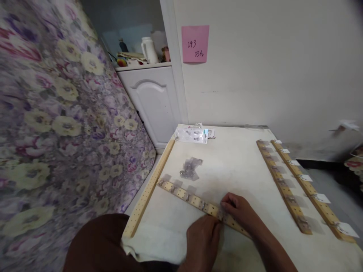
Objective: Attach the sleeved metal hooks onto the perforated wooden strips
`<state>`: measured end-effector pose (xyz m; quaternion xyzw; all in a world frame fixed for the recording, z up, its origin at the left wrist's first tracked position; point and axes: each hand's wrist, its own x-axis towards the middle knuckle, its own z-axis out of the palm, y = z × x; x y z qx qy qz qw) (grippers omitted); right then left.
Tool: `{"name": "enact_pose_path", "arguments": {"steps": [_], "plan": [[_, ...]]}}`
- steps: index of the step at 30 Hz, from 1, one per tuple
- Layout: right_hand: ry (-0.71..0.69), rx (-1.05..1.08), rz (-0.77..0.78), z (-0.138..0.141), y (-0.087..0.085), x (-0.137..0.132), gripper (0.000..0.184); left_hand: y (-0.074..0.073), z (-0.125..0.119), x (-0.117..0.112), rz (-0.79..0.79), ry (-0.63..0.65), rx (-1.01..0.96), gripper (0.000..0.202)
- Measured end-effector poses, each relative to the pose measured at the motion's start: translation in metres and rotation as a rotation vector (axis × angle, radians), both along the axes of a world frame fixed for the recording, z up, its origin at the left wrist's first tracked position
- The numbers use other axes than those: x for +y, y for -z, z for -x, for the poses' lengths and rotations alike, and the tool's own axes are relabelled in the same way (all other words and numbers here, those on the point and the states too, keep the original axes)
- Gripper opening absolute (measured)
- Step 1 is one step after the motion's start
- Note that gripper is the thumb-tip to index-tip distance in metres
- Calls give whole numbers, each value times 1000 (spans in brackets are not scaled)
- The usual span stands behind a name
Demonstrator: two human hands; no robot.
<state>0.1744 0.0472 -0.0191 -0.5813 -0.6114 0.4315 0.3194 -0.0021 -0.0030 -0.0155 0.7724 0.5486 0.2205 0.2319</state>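
A perforated wooden strip (187, 196) with small metal clips lies slanted across the near part of the white table (241, 166). Both my hands rest on its right portion. My left hand (202, 238) is curled, its fingertips pressed against the strip. My right hand (238, 211) lies over the strip with fingers bent onto it, pinching at a small metal piece I cannot make out. A small clear bag of metal clips (191, 168) lies just beyond the strip.
Another perforated strip (150, 189) runs along the table's left edge. Two strips (286, 189) with clips and white tags lie at the right. A packet (194, 135) lies at the far edge. A flowered mattress (56, 113) leans at left; a white cabinet (153, 102) stands behind.
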Motion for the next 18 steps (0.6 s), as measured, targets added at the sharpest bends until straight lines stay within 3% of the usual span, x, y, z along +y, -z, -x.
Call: {"name": "enact_pose_path", "arguments": {"steps": [18], "plan": [[-9,53,-7,-1,3,3,11,2,2,-2,-91,32,19,19]]}}
